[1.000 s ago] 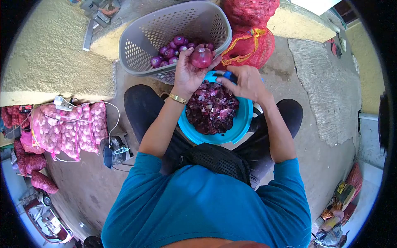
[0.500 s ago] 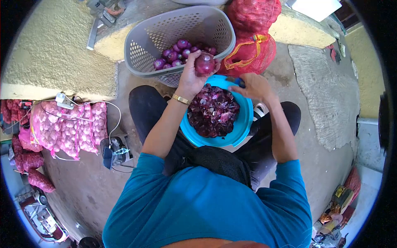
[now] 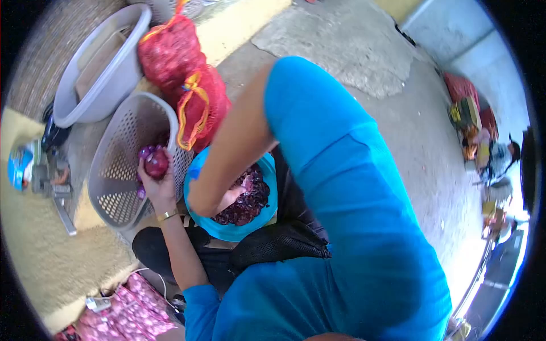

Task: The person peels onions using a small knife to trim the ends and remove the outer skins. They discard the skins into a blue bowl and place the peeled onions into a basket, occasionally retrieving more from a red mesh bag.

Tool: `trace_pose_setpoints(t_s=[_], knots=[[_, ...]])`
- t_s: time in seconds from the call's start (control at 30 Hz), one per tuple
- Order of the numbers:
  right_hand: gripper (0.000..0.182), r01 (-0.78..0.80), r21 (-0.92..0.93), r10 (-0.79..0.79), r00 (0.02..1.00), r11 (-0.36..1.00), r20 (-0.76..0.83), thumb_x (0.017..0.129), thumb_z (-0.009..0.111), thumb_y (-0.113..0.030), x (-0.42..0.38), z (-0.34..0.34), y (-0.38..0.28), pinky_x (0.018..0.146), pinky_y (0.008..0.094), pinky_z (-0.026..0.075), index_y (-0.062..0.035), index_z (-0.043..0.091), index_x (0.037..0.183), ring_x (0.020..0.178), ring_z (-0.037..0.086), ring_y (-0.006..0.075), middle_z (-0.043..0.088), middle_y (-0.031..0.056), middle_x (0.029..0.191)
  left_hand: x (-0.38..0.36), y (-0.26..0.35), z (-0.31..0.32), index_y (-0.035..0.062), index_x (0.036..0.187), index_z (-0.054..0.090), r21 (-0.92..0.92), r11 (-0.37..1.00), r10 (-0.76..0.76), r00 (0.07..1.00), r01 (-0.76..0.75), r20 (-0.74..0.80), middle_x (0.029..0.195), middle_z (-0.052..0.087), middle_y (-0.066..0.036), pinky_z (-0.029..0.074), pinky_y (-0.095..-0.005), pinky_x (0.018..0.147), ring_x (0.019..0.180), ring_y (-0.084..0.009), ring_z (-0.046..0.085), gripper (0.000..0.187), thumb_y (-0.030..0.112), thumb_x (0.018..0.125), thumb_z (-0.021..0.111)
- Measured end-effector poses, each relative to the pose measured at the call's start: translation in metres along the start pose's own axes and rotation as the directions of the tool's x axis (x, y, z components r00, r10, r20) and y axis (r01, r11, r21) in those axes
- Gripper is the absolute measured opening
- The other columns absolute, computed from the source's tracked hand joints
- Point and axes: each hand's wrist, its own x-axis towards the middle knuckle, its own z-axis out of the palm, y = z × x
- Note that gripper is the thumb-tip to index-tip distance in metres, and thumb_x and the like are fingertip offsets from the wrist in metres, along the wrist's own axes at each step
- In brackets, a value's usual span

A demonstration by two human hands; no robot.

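My left hand (image 3: 161, 190), with a gold band at the wrist, is closed around a large red onion (image 3: 156, 165). It holds the onion over the near side of a grey perforated basket (image 3: 108, 170). More purple onions (image 3: 147, 152) show in the basket behind it. My right hand (image 3: 228, 198) reaches down into a blue basin (image 3: 227, 232), bent inward at the wrist over dark onion skins (image 3: 250, 204). Its fingers are mostly hidden, so whether they grip anything does not show. The basin stands between my legs.
Red mesh sacks (image 3: 170, 54) stand beyond the basket, one tied with yellow cord (image 3: 193, 94). A grey tub (image 3: 105, 68) is at the upper left. Pink mesh sacks (image 3: 131, 310) and a white cable lie at lower left. Goods and people are at far right.
The view has swung to the right. My right hand has moved from the basin's rim down into the onion skins. My left hand still holds the onion near the basket.
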Motion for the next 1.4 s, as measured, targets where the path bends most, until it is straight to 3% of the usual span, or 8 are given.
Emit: trace_pose_setpoints(t_s=[0.2,0.3,0.33,0.4,0.43,0.6,0.93,1.4], knots=[[0.035,0.094,-0.044,-0.091,0.994,0.995,0.059,0.079,0.064,-0.040,0.024,-0.035,-0.006,0.076,0.0462,0.051,-0.0154,0.071,0.102,0.095,0.064,0.0283,0.068,0.0088,0.105,0.009,0.003,-0.016,0.0076,0.125,0.050,0.058,0.995,0.091,0.992,-0.086,-0.091,0.127,0.052,-0.014,0.047,-0.0471,0.101,0.117,-0.0290,0.051,0.052,0.024,0.081,0.073],[0.039,0.243,-0.217,-0.241,0.970,0.946,0.036,0.079,0.064,-0.042,0.054,-0.092,-0.030,0.080,0.0470,0.051,-0.0145,0.071,0.105,0.099,0.064,0.0294,0.068,0.0096,0.109,0.041,0.012,-0.075,0.0073,0.128,0.045,0.537,0.763,0.292,0.933,-0.359,0.209,0.129,0.048,-0.012,0.046,-0.0438,0.101,0.118,-0.0262,0.049,0.059,0.018,0.079,0.077],[0.040,0.273,-0.277,-0.273,0.961,0.921,0.039,0.079,0.064,-0.043,0.063,-0.108,-0.036,0.081,0.0472,0.051,-0.0143,0.071,0.107,0.100,0.064,0.0297,0.068,0.0099,0.110,-0.012,-0.011,0.003,0.0056,0.128,0.043,0.084,0.990,0.111,0.994,-0.113,0.021,0.125,0.050,-0.013,0.045,-0.0380,0.101,0.115,-0.0239,0.051,0.070,0.008,0.071,0.083],[0.043,0.336,-0.390,-0.336,0.939,0.857,0.070,0.079,0.065,-0.044,0.074,-0.139,-0.052,0.084,0.0477,0.051,-0.0137,0.071,0.109,0.103,0.063,0.0304,0.068,0.0105,0.113,0.010,-0.017,-0.025,0.0065,0.121,0.047,0.462,0.792,0.347,0.917,-0.399,0.197,0.114,0.055,-0.011,0.050,-0.0471,0.095,0.110,-0.0246,0.055,0.045,0.022,0.086,0.071],[0.041,0.319,-0.172,-0.339,0.935,0.932,-0.105,0.077,0.068,-0.044,0.076,-0.129,-0.046,0.078,0.0460,0.052,-0.0118,0.072,0.102,0.093,0.066,0.0307,0.070,0.0107,0.102,-0.012,-0.016,0.010,0.0066,0.114,0.050,0.089,0.988,0.123,0.992,-0.124,0.009,0.110,0.058,-0.012,0.052,-0.0509,0.091,0.106,-0.0275,0.057,0.035,0.031,0.091,0.063],[0.050,0.334,0.491,-0.074,0.877,0.805,-0.475,0.077,0.069,-0.049,0.101,-0.071,0.018,0.070,0.0429,0.051,-0.0035,0.068,0.097,0.083,0.066,0.0359,0.067,0.0193,0.085,-0.008,-0.014,0.005,0.0043,0.109,0.054,-0.089,0.994,0.073,0.995,-0.066,0.073,0.108,0.060,-0.014,0.050,-0.0515,0.094,0.104,-0.0325,0.058,0.031,0.030,0.093,0.060],[0.038,0.684,0.729,0.475,0.634,0.024,-0.610,0.099,0.049,-0.035,0.109,-0.095,0.033,0.078,0.0391,0.047,0.0017,0.057,0.109,0.084,0.061,0.0261,0.063,0.0209,0.088,-0.018,-0.023,0.011,0.0047,0.109,0.060,0.002,0.967,0.248,0.946,-0.255,0.211,0.111,0.063,-0.011,0.046,-0.0444,0.100,0.107,-0.0240,0.059,0.026,0.025,0.092,0.057],[0.036,0.767,0.617,0.493,0.473,0.177,-0.730,0.097,0.053,-0.033,0.139,-0.100,0.013,0.064,0.0421,0.046,0.0020,0.059,0.092,0.068,0.061,0.0303,0.059,0.0229,0.072,-0.017,-0.024,0.007,0.0099,0.105,0.061,0.035,0.976,0.202,0.955,-0.214,0.217,0.105,0.065,-0.007,0.049,-0.0413,0.093,0.101,-0.0206,0.062,0.022,0.028,0.093,0.058]])
